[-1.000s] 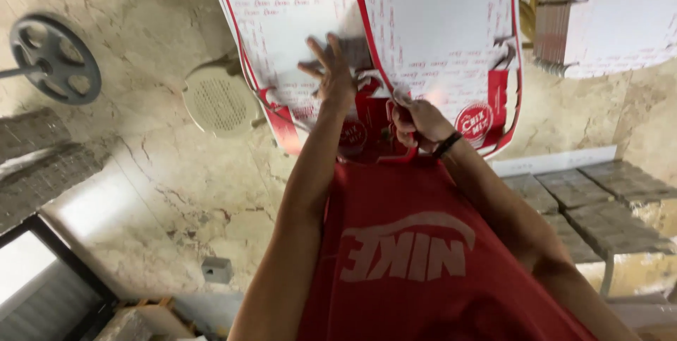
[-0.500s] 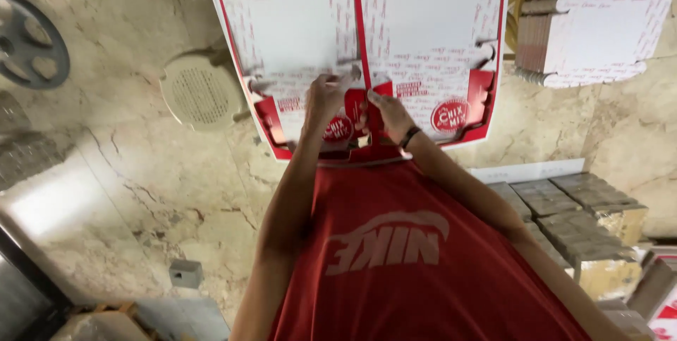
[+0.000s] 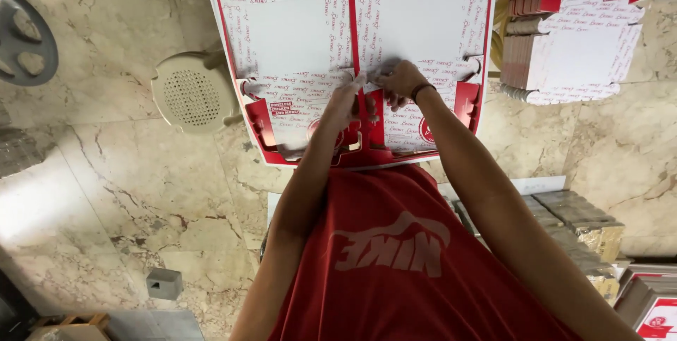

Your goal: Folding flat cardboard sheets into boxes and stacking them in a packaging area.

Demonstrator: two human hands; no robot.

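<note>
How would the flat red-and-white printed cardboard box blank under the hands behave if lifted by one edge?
The flat red-and-white printed cardboard box blank is probably light for its size, being a thin unfolded sheet. It would likely bend along its creases, such as the centre fold where the left hand and right hand meet, rather than stay rigid. Its cut tabs look prone to snagging.

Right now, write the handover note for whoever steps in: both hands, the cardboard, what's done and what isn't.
Left hand: fingers on the middle seam of the flat red-and-white box blanks; whether it pinches an edge is unclear.
Right hand, dark wristband: curled at the same seam, beside the left hand; grip unclear.
Things: the blanks lie spread open in front of the person, above the marble floor. A stack of flat boxes is off to the right and a beige plastic stool to the left.
Done: blanks laid out.
Left: no flap or wall folded up yet.
</note>
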